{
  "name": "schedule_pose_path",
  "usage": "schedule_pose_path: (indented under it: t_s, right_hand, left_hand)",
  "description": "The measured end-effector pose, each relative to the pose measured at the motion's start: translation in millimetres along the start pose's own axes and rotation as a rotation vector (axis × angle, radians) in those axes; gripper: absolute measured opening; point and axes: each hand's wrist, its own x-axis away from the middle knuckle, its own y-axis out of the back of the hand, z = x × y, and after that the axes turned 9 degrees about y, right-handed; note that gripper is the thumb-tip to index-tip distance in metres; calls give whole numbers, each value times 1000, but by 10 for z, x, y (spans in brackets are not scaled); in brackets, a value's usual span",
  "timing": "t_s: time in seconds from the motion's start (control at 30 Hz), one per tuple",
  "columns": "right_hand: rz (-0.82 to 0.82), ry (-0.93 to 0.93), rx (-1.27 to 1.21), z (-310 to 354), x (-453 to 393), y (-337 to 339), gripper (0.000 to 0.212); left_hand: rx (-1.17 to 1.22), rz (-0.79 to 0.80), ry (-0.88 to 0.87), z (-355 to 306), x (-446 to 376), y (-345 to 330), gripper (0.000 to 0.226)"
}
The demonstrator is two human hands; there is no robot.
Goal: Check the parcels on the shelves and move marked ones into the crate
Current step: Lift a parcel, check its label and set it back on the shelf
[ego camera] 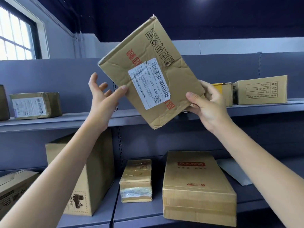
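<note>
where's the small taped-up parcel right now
In the head view the small taped parcel sits on the lower shelf, centre of frame, between the tall brown box on its left and the flat wide box on its right.

We note a barred window (15,35) up-left of the left hand (105,97); grey shelving back panel (57,74) behind it, dark blue upper wall (213,17) above.

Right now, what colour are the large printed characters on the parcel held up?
Red, on the brown held parcel; the head view shows them best.
</note>
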Motion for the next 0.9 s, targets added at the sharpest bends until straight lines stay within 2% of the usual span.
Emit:
schedule_pose_path:
  t_s: [0.13,0.27,0.33,0.5,0.63,0.73,0.83,0.9]
  right_hand:
    - [62,32,41,87,-62,28,31]
    - [20,75,94,210,-141,17,26]
    - [-1,89,112,252,-175,9,26]
    - [0,115,101,279,-197,-95,30]
    - [72,171,152,174,-199,-195,36]
    - [186,172,286,93,-186,-272,56]
    - [311,49,377,-16,-139,-331,88]
    - [303,-61,326,-100,-85,-359,94]
  left_hand:
    - [44,53,-66,-109,35,58,80]
    - [65,-25,-58,-209,56,94,47]
    - [40,-29,-47,-207,51,131,37]
    - [-136,-45,-5,-160,59,221,36]
    - [-182,-25,31,-97,104,241,45]
    - [-163,-40,38,-43,149,244,46]
    - [-143,-65,48,5,176,269,45]
    - [-144,-58,53,20,187,288,46]
